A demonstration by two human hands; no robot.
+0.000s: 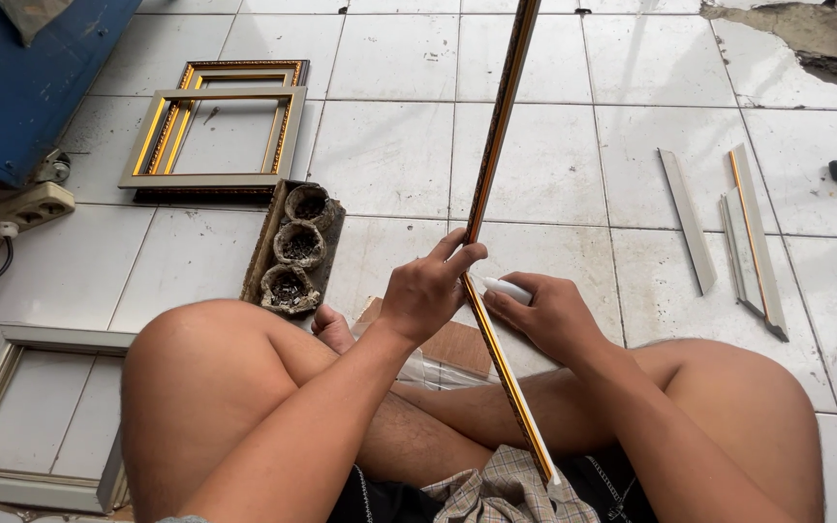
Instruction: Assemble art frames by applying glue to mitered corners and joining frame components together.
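The person sits cross-legged on the white tiled floor (389, 145), bare knees wide apart, a checked cloth (496, 484) in the lap. A long gold-edged moulding strip (496, 155) runs from the lap, where its lower end rests on the cloth, up between the hands and out past the top edge of the view. The left hand (428, 291) has its grip closed around the strip, fingers curled over it just above the middle of what is seen. The right hand (549, 315) lies just beside the strip on the other side, its grip closed on a small white stick (508, 288) whose rounded end points toward the strip; whether that end touches the strip cannot be told. Under the hands lie a flat brown board (452, 344) and some clear plastic (418, 368).

Just beyond the left knee a dark framed piece carries three round crusted pots (297, 247) in a row. Off to the right, well apart, several short cut moulding pieces (743, 237) lie on the tiles. Farther on the left two finished frames (215, 131) are stacked, one pale, one gold. Another pale frame (36, 416) lies at the near left edge. A white power socket (26, 208) sits by a blue cabinet (21, 77) in the far left corner
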